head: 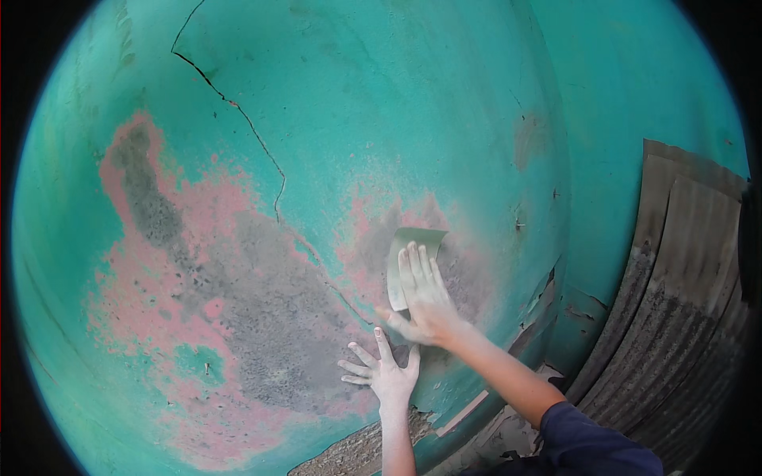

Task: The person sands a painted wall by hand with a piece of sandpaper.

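My right hand (425, 297) presses flat on a pale grey-green sheet of sandpaper (400, 250), holding it against the painted wall (369, 77). The sheet's upper edge and right corner curl off the surface. Below and to the left, my left hand (387, 372) rests on the wall with its fingers spread, holding nothing. Pale dust coats both hands. Around them the turquoise paint is worn through to pink and to rough grey plaster (292, 333). Part of the worn patch under the sheet is hidden by my right hand.
A long jagged crack (253, 128) runs down the wall towards my hands. Nails (206, 369) stick out at the lower left, with another nail (520, 225) at the right. Corrugated sheets (673, 285) lean at the right. Broken plaster (363, 449) edges the wall's foot.
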`<move>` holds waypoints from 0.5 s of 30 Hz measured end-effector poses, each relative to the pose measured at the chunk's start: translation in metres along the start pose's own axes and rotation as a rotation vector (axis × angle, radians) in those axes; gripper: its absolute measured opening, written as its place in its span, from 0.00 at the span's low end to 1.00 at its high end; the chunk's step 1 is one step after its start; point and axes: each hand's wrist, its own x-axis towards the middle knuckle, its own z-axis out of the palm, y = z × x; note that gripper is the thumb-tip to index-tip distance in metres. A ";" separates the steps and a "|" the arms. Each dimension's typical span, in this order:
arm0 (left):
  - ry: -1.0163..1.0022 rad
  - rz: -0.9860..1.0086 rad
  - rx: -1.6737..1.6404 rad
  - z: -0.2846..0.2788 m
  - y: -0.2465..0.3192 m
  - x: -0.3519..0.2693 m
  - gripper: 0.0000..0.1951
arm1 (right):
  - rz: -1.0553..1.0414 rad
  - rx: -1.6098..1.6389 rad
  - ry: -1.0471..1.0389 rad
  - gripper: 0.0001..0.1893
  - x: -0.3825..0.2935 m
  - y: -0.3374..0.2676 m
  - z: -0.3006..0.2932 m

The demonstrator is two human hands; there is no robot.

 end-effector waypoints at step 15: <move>0.043 0.030 -0.085 -0.044 0.013 0.014 0.44 | -0.054 0.008 0.048 0.52 0.012 0.001 -0.003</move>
